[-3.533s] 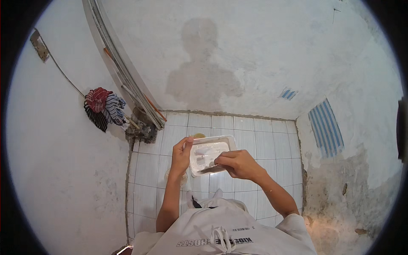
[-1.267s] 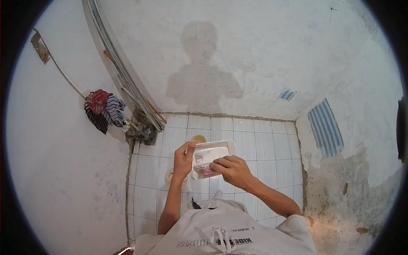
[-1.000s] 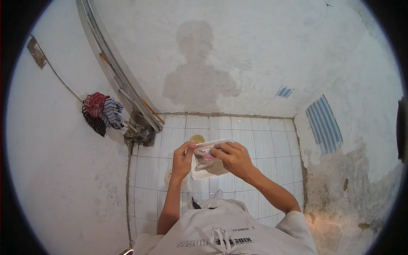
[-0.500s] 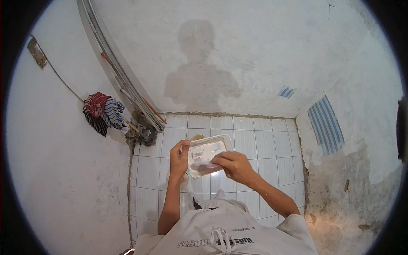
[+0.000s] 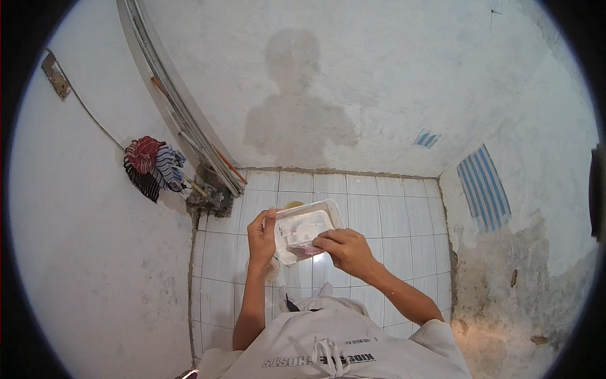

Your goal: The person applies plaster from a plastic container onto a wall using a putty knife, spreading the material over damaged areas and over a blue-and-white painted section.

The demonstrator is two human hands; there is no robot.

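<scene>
Gripping a shallow, pale tray (image 5: 329, 208) by its left side, the left hand (image 5: 261, 239) sets its thumb at the rim, with its fingers mostly hidden behind and beneath. The tray is held in the air above the tiled floor (image 5: 366, 215), in front of the person's body. It is a rectangle with rounded corners, a raised lip and a smooth, faintly glossy inside marked by whitish, light-catching patches. Over its near right part, the right hand (image 5: 348, 251) has thumb and fingertips drawn together, pinching a pinkish item (image 5: 309, 251) that lies inside by the near wall. The fingers cover much of that item, so its outline and material cannot be told.

Behind the tray, a round yellow container (image 5: 293, 204) on the floor shows only a curved sliver. A pale round container (image 5: 271, 270) sits near the left wrist, partly hidden by the arm, its contents too small to read.

The floor's glossy tiles have fine grey streaks and dark joints. Rough, stained plaster covers the wall (image 5: 404, 76), which bears a soft-edged shadow. Long thin poles (image 5: 173, 95) lean in the left corner beside crumpled striped cloths (image 5: 151, 165). A dark object (image 5: 595, 192) at the right is cut off by the lens rim.
</scene>
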